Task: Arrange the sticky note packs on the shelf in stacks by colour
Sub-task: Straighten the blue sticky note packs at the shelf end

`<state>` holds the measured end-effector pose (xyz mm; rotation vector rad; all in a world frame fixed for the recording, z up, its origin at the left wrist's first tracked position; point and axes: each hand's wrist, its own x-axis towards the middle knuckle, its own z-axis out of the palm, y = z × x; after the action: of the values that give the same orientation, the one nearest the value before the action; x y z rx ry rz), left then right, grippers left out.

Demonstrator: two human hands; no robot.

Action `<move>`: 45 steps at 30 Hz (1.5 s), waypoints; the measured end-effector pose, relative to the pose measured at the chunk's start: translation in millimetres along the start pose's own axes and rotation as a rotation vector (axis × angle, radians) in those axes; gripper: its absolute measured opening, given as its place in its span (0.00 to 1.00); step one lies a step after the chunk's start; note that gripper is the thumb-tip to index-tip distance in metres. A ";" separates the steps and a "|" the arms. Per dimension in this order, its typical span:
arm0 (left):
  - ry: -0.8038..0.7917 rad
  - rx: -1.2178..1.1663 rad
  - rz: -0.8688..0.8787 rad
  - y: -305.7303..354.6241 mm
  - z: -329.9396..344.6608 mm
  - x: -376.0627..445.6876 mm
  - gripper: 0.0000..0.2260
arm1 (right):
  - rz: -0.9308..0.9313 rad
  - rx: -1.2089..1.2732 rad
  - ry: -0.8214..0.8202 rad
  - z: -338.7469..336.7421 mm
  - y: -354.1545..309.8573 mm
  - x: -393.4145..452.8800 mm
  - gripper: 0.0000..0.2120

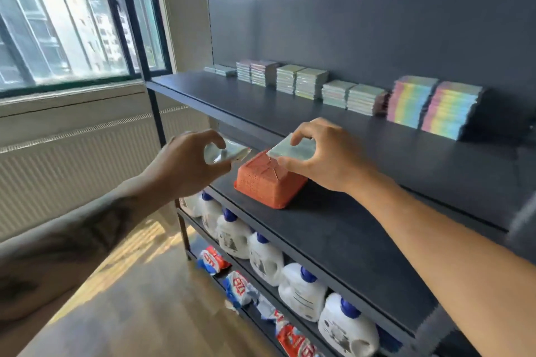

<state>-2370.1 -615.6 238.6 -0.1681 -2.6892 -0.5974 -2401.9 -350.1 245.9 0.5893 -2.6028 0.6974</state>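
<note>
Two hands appear, the left hand [188, 164] and the right hand [322, 158], each pinching one sticky note pack: the left pack [229, 152] and the right pack [291, 149], two held packs in all. On the upper shelf [261, 101] stand nine stacks of packs along the back panel: one low stack [220, 69] at far left, two purplish stacks [258, 72], two yellow-green stacks [303, 82], two pale green stacks [352, 97] and two rainbow stacks [435, 107]. One orange basket [269, 182] sits on the middle shelf [348, 240], with six white jugs [265, 258] visible below it, and at least three red, white and blue bags [213, 261] on the lowest level.
</note>
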 end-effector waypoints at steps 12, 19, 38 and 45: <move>0.026 -0.070 0.086 -79.1 50.4 173.6 0.15 | 0.073 -0.091 -0.008 71.3 39.0 173.1 0.17; -0.048 -0.026 0.127 -94.0 84.0 297.9 0.17 | 0.128 -0.135 -0.081 92.4 90.5 267.3 0.18; -0.146 -0.017 0.253 -202.6 134.5 500.7 0.17 | 0.231 -0.182 -0.075 179.5 111.2 421.7 0.19; -0.148 -0.087 0.265 -299.3 119.1 569.2 0.18 | 0.281 -0.241 -0.063 233.8 72.6 509.5 0.19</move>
<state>-2992.8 -815.3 244.9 -0.6044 -2.7170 -0.6407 -2922.9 -568.8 263.2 0.1769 -2.8031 0.4399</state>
